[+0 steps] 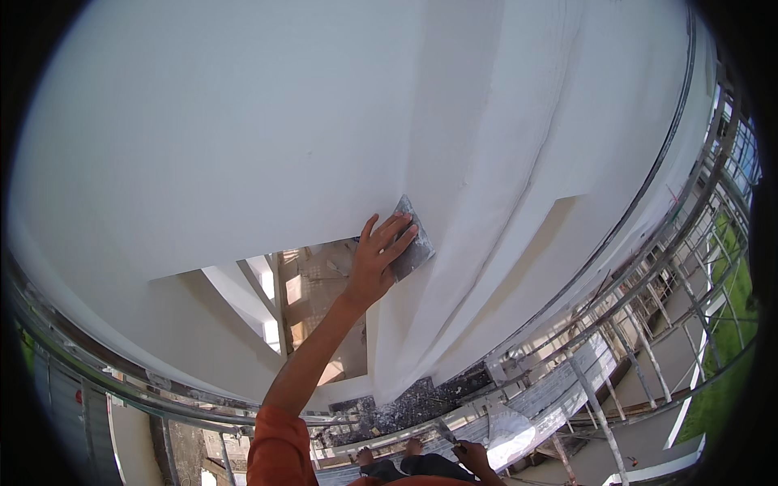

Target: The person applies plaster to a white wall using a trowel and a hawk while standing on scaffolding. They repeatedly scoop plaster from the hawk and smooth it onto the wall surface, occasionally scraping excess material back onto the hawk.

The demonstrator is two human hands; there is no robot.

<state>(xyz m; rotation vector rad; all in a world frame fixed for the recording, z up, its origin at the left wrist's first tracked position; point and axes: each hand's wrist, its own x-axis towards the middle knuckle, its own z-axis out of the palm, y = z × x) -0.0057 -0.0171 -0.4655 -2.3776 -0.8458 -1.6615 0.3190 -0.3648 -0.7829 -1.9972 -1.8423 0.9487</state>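
Observation:
My left hand [384, 251] reaches up with fingers over a grey, white-smeared flat square tool [415, 252], holding it against the white wall [243, 138] beside a vertical corner, just right of an opening's upper edge. My right hand [474, 458] is low at the bottom, closed on the handle of a putty knife [447, 435] with a metal blade.
A window opening [316, 308] shows an interior floor below. Metal scaffold poles [592, 389] and rails curve along the right and lower sides. My bare feet stand on a plank platform [559, 397]. A white-spattered dark strip [409, 405] lies by the wall's base; green grass [721, 348] shows beyond.

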